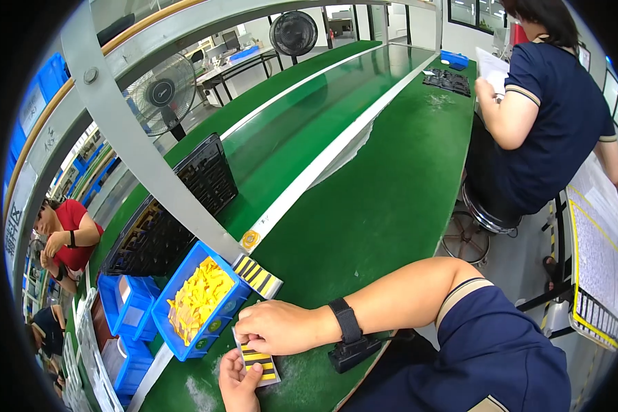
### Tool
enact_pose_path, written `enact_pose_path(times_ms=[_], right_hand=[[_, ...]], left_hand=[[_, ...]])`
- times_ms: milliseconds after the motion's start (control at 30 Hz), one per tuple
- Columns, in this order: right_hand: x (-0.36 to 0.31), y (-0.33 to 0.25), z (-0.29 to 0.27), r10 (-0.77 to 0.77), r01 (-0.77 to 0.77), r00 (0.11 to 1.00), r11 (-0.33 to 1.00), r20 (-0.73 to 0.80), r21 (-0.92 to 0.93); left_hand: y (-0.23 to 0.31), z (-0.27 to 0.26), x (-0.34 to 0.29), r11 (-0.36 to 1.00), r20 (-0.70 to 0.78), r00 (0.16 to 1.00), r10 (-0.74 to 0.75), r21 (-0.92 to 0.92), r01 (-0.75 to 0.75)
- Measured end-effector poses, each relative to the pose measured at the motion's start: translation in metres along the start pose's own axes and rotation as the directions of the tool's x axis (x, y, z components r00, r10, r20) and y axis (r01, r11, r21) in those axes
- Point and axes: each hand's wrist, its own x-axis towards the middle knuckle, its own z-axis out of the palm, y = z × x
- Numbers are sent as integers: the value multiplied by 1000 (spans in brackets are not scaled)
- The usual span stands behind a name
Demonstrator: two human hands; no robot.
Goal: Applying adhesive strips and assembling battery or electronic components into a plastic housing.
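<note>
My left hand (240,382) grips the lower left edge of a small sheet with yellow and black stripes (262,369), thumb on top. My right hand (280,327) is closed over the upper end of that sheet, fingers curled down in a pinch; what lies between the fingertips is hidden. Just left of the right hand stands a blue bin (217,327) holding many small folded yellow pieces (200,295). A second stack of yellow-and-black striped sheets (259,276) rests beyond my right hand, against the bin's far right corner.
More blue bins (129,307) stand at the left. Black trays (206,175) lean behind the metal post (127,120). A black object (353,353) sits by my right wrist near the table's edge. A seated co-worker (553,117) holds papers at the right; another person (74,233) works far left.
</note>
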Motion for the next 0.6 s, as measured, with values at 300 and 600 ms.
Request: enact_pose_path(times_ms=[300, 600], right_hand=[[3, 2, 2, 28, -29, 999, 997, 22, 65], [4, -2, -11, 92, -97, 994, 991, 55, 90]], left_hand=[[-1, -6, -3, 999, 8, 1000, 12, 31, -12], [3, -6, 4, 999, 45, 998, -36, -31, 37]])
